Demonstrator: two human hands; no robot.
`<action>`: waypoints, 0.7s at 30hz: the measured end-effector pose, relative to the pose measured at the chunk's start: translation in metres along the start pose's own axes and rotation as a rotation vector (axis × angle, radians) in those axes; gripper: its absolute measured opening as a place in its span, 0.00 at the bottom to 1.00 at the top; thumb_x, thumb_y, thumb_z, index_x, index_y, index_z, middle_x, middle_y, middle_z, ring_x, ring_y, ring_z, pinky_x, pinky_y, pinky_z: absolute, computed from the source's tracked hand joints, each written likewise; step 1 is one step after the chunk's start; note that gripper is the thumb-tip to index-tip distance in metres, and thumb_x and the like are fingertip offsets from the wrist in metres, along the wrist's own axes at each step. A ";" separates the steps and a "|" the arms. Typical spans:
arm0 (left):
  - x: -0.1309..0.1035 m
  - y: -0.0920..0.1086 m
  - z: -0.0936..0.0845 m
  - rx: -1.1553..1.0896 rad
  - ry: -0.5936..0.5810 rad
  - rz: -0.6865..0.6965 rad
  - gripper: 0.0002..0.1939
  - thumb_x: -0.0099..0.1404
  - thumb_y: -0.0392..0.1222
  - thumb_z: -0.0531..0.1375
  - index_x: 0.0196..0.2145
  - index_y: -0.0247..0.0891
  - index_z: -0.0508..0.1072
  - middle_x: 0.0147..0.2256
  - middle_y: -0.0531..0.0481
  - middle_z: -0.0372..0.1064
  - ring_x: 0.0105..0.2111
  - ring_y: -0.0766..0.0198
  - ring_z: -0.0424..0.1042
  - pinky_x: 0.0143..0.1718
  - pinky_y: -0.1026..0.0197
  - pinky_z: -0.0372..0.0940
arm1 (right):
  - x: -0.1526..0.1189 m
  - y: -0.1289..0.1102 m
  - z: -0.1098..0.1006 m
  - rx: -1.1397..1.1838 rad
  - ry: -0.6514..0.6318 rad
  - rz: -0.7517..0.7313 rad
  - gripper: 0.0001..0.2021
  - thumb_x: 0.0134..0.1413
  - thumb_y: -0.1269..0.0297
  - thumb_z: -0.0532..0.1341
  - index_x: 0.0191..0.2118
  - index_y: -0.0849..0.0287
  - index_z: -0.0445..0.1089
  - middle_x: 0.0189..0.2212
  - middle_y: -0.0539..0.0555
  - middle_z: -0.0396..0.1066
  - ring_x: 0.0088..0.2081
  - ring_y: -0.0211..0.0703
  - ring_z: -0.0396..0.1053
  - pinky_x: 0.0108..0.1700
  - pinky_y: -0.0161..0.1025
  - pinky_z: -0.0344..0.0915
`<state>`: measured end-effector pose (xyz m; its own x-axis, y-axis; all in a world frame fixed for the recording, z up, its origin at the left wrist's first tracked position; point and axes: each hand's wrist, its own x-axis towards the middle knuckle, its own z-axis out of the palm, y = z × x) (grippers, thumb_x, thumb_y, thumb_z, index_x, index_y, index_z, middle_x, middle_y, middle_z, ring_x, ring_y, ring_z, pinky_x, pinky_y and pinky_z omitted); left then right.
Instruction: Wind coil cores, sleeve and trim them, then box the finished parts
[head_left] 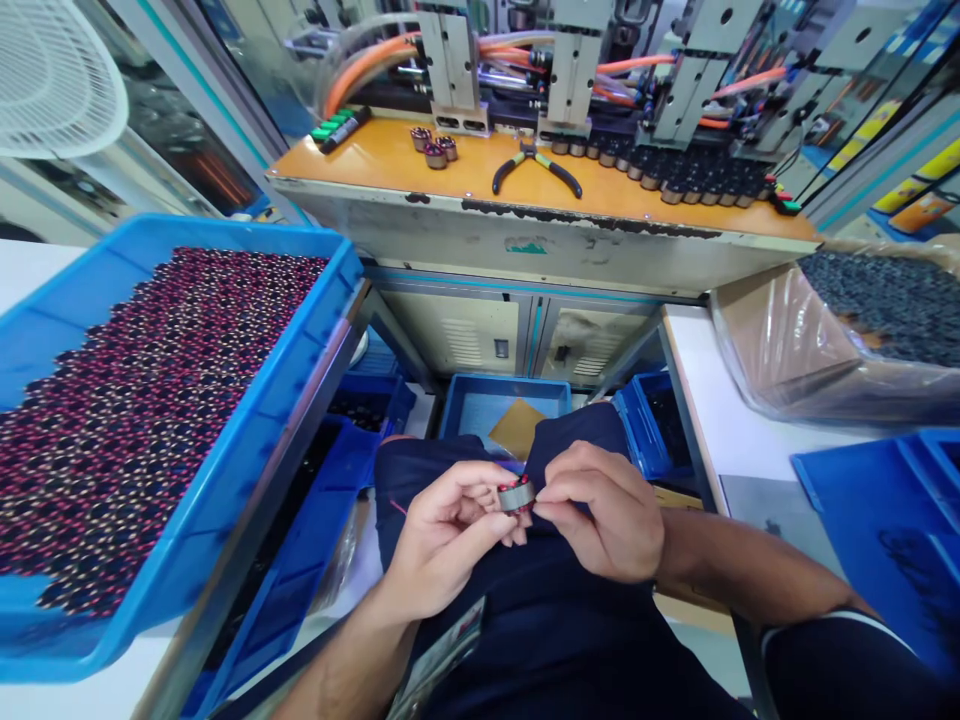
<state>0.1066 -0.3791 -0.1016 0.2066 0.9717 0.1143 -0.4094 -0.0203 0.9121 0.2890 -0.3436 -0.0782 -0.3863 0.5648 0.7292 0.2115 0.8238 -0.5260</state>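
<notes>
A small motor stator, a grey steel ring with red and dark windings, is held on its side over my lap. My left hand grips it between thumb and fingers. My right hand has thumb and forefinger pinched at the stator's right edge; whether a thin wire lies between those fingertips is too small to tell. To the left, a large blue tray carries rows of similar stators with red and copper-coloured windings.
Ahead, an orange bench bears a few stators, pliers and a row of dark-topped stators beneath machine heads. On the right stand a plastic-lined box of dark parts and blue bins. A blue tray lies beyond my knees.
</notes>
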 end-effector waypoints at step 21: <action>0.006 -0.010 -0.007 -0.368 -0.400 -0.299 0.28 0.54 0.62 0.68 0.38 0.34 0.72 0.26 0.53 0.72 0.22 0.65 0.74 0.29 0.61 0.69 | -0.025 0.023 -0.035 -0.031 -0.321 -0.126 0.02 0.60 0.65 0.63 0.36 0.52 0.74 0.27 0.50 0.75 0.28 0.40 0.74 0.29 0.34 0.74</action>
